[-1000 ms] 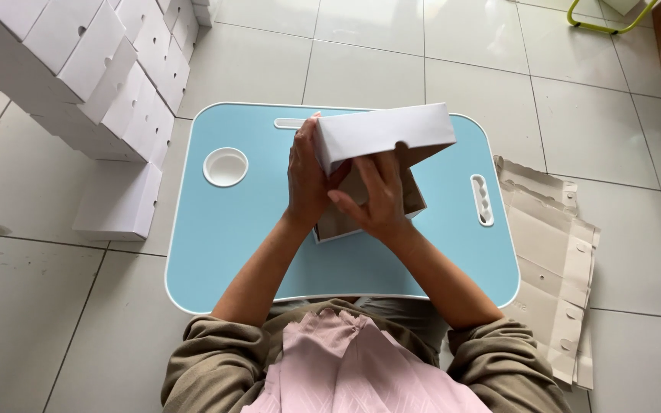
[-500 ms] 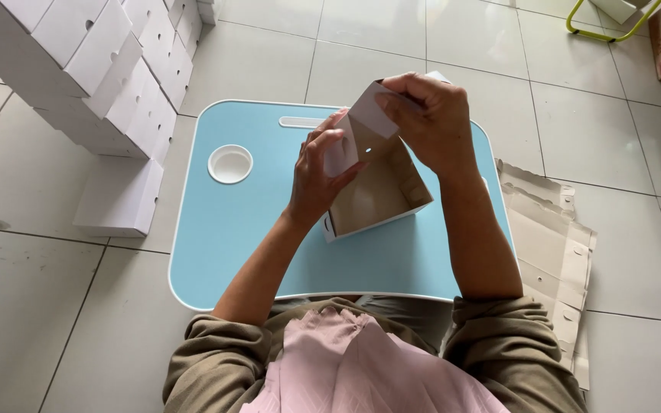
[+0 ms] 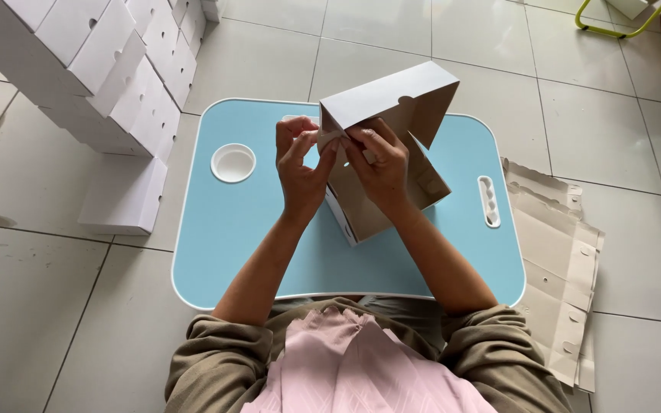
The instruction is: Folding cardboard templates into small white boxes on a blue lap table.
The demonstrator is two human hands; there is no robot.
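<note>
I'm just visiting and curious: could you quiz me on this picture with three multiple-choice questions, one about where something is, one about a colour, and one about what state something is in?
1. Where does the stack of flat unfolded cardboard sheets lie?
A. On the tiled floor to the person's right of the table
B. On the table top
C. On the pile of white boxes

2. What colour is the top of the small lap table?
A. Red
B. Light blue
C. Black

3. How is the white cardboard box with the brown inside?
A. Lying crushed flat
B. Taped shut
C. Open, lid flap raised, held by the left hand and the right hand

Answers: 1 A, the sheets rest on the tiles beside the table. 2 B, the surface is pale blue. 3 C, both hands pinch a flap at its corner.
</note>
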